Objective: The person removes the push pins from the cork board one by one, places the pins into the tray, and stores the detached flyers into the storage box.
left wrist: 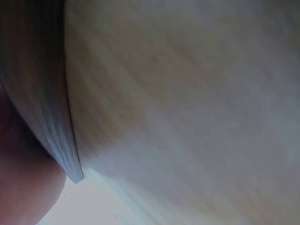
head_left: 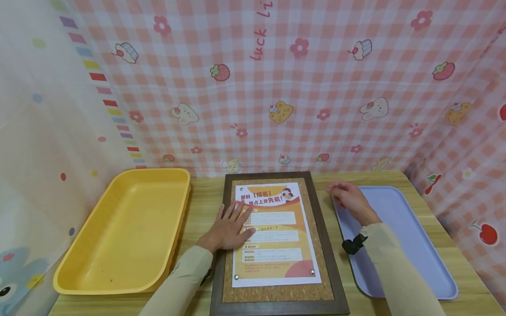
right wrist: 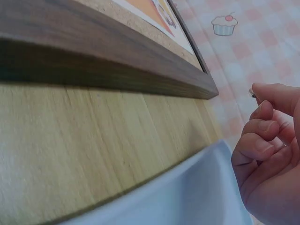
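Observation:
A printed poster (head_left: 272, 280) lies on a cork board (head_left: 276, 295) with a dark wooden frame (head_left: 228, 193). Silver pushpins show at its top left (head_left: 242, 189), bottom left (head_left: 236, 277) and bottom right (head_left: 312, 272) corners. My left hand (head_left: 229, 228) rests flat across the poster's left side, fingers spread. Beyond the frame's right side, my right hand (head_left: 352, 204) hovers over the edge of the lilac tray. In the right wrist view, its thumb and forefinger pinch a small silver pushpin (right wrist: 252, 93), mostly hidden by the fingertips.
A yellow tray (head_left: 130, 228) stands at the left of the wooden table (head_left: 201, 206). The lilac tray (head_left: 411, 237) is at the right, under my right forearm. Checked cloth (head_left: 245, 92) hangs behind the table. The left wrist view shows mostly blurred table.

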{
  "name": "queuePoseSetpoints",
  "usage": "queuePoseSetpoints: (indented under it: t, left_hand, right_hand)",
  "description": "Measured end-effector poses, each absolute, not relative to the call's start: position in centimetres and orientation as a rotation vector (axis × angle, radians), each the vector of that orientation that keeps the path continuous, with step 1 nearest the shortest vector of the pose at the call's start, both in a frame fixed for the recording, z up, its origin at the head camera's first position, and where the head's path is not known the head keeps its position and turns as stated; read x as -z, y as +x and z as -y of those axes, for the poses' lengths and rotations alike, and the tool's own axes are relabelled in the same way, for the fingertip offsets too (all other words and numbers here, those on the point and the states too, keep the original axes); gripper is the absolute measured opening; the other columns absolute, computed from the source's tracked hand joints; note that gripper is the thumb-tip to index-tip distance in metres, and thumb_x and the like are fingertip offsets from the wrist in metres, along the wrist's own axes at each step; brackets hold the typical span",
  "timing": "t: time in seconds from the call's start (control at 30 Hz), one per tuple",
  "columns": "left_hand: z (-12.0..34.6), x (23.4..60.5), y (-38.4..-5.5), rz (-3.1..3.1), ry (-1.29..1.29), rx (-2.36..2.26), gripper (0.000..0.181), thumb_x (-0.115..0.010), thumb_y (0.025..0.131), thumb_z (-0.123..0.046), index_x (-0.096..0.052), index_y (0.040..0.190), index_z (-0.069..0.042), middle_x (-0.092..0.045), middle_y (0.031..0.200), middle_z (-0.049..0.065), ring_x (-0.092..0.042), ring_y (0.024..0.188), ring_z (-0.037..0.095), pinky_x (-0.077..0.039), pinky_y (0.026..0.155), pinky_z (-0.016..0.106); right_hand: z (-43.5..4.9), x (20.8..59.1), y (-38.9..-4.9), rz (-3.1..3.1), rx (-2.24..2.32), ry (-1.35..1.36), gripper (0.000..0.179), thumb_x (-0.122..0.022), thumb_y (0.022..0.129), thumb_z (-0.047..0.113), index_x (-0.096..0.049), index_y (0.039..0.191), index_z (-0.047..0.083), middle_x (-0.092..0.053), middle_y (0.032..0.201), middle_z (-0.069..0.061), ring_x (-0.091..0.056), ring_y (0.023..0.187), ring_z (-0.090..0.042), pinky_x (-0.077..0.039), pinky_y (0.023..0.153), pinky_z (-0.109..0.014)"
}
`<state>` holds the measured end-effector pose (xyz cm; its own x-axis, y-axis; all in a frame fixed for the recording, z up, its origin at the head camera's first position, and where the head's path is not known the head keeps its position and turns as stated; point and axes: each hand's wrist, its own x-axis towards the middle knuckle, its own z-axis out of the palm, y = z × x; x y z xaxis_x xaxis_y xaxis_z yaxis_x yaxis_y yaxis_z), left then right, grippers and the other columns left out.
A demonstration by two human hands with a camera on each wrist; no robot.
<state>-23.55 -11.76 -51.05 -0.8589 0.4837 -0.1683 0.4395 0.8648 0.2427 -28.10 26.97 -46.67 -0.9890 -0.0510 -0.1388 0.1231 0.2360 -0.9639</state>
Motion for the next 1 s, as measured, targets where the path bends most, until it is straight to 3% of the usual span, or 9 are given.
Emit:
queuePoseSetpoints:
  t: [0.5, 1.0]
  left_hand:
    - [11.8, 50.7, -23.6, -2.789, 0.714, -0.295, 0.072, -0.029, 0.102, -0.059, -0.009, 0.161, -0.022, 0.0, 0.167, 0.007, 0.006, 0.153, 0.03, 0.008, 0.119, 0.056]
    - [11.7, 50.4, -23.4, -2.814, 0.728, -0.292, 0.071, -0.031, 0.103, -0.056, -0.014, 0.161, -0.019, -0.005, 0.167, 0.01, 0.0, 0.153, 0.033, 0.005, 0.119, 0.057]
  right_hand:
    - [-29.1, 48.6, -28.3, -2.431, 1.797, 0.245, 0.029, -0.06, 0.099, 0.017, -0.06, 0.116, -0.006, -0.051, 0.059, 0.01, -0.041, 0.05, -0.006, -0.036, 0.049, -0.024]
    - [-30.1, 49.9, -28.7, -2.407, 1.827, 0.375, 0.008, -0.065, 0.096, 0.019, -0.063, 0.091, 0.013, -0.051, 0.061, 0.01, -0.044, 0.049, -0.004, -0.038, 0.047, -0.022]
